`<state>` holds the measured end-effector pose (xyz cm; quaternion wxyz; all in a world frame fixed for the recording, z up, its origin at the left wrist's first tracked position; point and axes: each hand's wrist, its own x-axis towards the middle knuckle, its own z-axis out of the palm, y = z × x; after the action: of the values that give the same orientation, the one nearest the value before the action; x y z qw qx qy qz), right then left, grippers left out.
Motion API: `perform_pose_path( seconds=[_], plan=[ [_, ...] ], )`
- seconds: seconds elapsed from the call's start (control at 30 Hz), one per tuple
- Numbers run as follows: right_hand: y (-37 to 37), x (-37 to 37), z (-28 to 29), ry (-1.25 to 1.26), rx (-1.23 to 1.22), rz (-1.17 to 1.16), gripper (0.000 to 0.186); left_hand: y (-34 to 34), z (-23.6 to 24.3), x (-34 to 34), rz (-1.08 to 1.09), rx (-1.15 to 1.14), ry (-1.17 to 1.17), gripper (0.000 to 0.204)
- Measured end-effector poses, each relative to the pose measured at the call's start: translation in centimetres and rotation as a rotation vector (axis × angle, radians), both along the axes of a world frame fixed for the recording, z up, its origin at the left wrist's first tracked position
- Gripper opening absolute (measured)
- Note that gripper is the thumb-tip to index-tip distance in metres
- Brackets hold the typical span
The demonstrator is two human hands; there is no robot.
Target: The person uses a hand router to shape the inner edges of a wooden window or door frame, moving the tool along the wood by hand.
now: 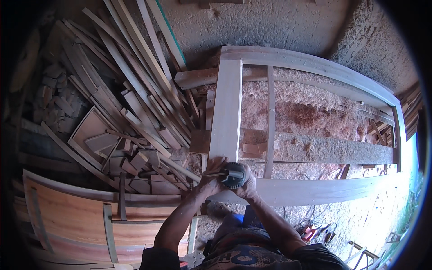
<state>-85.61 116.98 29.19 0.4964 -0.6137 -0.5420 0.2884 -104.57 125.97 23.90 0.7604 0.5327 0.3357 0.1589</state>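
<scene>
A pale wooden frame [226, 103] lies in front of me. At its near left corner stands a dark, round-topped hand tool [234, 175], which looks like a power tool. My left hand [213, 180] is closed on the tool's left side, and a thin rod-like part sticks out over it. My right hand [248, 183] wraps round the tool from the right. Both hands partly cover the frame's corner. What the tool's underside touches is hidden from above.
Long wood strips [148, 81] and offcuts [135, 164] pile up on the left. Wood shavings [310, 117] and a support beam [333, 148] lie inside the frame. An orange-brown panel [76, 216] is at the lower left. Cables and a red tool [309, 233] lie at the lower right.
</scene>
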Motion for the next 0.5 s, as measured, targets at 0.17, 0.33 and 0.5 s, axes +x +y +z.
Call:
perform_pose_path(
  seconds=[0.17,0.33,0.5],
  plan=[
    [1.2,1.6,-4.3,0.253,-0.084,0.003,0.07,1.6,1.6,3.1,-0.004,-0.069,-0.016,0.085],
    [6.7,3.3,0.6,0.162,0.079,0.065,0.073,6.3,-0.7,3.8,0.055,-0.051,-0.138,0.072],
    [12.1,7.1,-2.2,0.146,0.087,0.03,0.087,11.1,3.6,9.5,0.262,-0.339,-0.498,0.04]
  ],
)
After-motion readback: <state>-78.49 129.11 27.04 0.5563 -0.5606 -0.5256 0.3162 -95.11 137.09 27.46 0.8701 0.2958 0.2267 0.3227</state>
